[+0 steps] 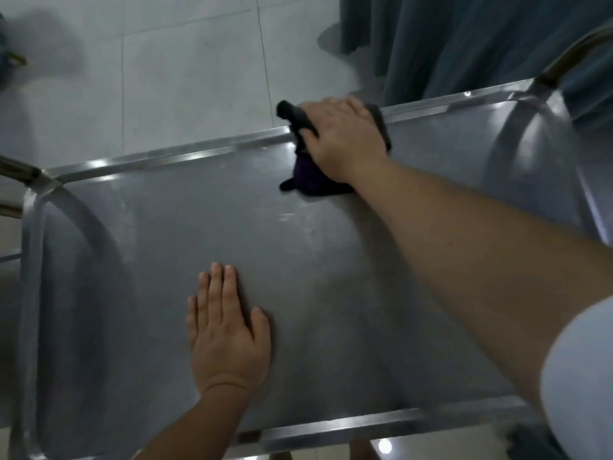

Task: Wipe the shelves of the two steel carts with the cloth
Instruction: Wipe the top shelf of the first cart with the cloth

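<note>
Presently the cloth, dark and bunched, lies at the far rim of the steel cart's top shelf, pressed under the right hand, fingers flat and close together. Left hand rests palm-down on the shelf, fingers together. Pale floor tiles and a curtain lie beyond.

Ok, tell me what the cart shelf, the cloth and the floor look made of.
Cart shelf: steel by its look, brushed grey sheet, bright glints along the raised rim.
Cloth: soft dark fabric, bunched and folded under the right hand; fibre unclear.
Floor: probably glazed tile, pale, with thin joint lines.
</note>
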